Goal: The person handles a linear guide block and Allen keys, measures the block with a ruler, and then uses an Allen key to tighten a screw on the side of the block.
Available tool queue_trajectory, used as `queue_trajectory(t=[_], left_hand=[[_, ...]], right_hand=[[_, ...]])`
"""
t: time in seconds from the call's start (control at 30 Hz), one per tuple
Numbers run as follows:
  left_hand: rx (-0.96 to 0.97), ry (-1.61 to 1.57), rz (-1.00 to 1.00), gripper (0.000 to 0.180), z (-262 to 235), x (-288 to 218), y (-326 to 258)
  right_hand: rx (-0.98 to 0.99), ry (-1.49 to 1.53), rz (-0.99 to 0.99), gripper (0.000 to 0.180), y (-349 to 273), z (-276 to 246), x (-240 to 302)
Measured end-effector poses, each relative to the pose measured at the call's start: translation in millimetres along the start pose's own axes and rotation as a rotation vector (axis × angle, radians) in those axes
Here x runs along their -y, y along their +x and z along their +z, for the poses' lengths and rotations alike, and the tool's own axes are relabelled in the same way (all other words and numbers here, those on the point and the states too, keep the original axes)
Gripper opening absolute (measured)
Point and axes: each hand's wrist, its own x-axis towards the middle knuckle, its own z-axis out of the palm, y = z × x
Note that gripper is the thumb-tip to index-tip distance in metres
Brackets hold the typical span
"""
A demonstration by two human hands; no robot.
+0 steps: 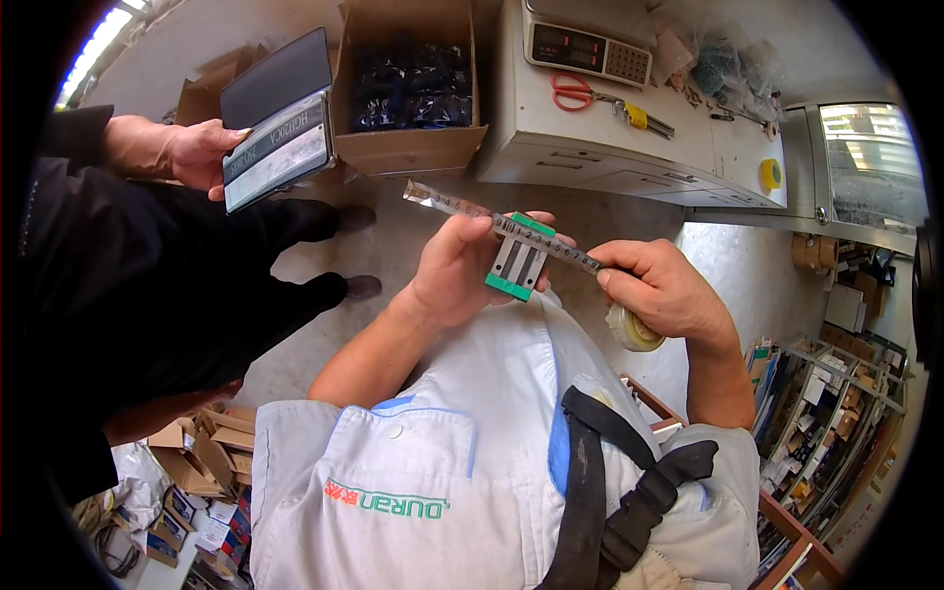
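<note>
My left hand (447, 270) holds a linear guide block (519, 264), silver with dark slots and green end caps, tilted in the fingers. Across its upper end lies a measuring tape blade (547, 243), its free end sticking out to the upper left. The left thumb presses on the blade. Between thumb and fingers, my right hand (671, 293) pinches the blade at its right end. Below that hand hangs a round, pale yellowish thing (634, 329), partly hidden by the palm; whether it is the tape's case I cannot tell.
At left, another person's hand (202, 155) holds a tablet-like panel (280, 152) with a black cover. An open carton (413, 149) contains dark wrapped items. The white cabinet (629, 162) carries a scale (588, 54), red-handled scissors (572, 93) and calipers (644, 120). Loaded shelves (821, 423) stand at right.
</note>
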Motion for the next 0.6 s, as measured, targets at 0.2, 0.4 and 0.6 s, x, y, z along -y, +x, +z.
queue_trajectory(t=[0.2, 0.4, 0.6], left_hand=[[0.0, -0.028, 0.004, 0.066, -0.2, 0.1, 0.9], [-0.038, -0.029, 0.028, 0.068, 4.0, 0.4, 0.9], [-0.044, -0.029, 0.024, 0.069, 3.7, -0.2, -0.1]], right_hand=[[0.009, 0.012, 0.006, 0.024, 1.2, -0.9, 1.0], [-0.005, -0.001, -0.016, 0.024, 2.5, -0.4, -1.4], [0.001, -0.002, -0.01, 0.022, 3.1, -0.1, 0.6]])
